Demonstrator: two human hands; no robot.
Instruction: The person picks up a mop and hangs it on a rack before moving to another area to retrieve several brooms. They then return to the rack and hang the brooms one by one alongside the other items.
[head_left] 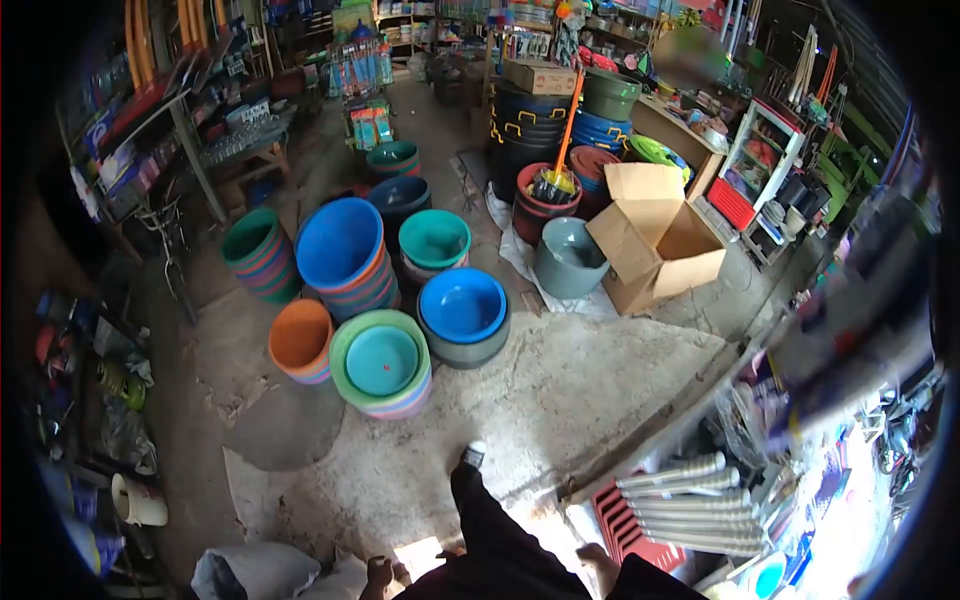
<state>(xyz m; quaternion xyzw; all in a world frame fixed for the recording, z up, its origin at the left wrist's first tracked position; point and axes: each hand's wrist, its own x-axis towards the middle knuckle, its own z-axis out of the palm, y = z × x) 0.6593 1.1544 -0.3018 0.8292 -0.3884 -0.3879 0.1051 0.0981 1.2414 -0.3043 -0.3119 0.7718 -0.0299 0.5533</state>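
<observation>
At the bottom edge, left of my dark-clothed leg, my left hand (385, 572) shows small and shadowed, its fingers curled; what it holds, if anything, is too dark to make out. My right hand (598, 565) is at the bottom edge right of the leg, partly cut off, beside a red slatted rack (625, 530). Grey-white tubes (690, 505) lie over that rack. One shoe (473, 455) is on the concrete floor (560, 400). Ahead stand stacked tubs: a green one holding a teal basin (382, 361), a blue basin (462, 304), and an orange tub (300, 338).
Behind are a tall blue tub (340, 243), a grey tub (571, 258) and an open cardboard box (655, 240). A white bucket (138, 502) stands at left, sacks (255, 572) at the lower left. Metal-legged table (190, 150) and display shelf (757, 165) flank the back.
</observation>
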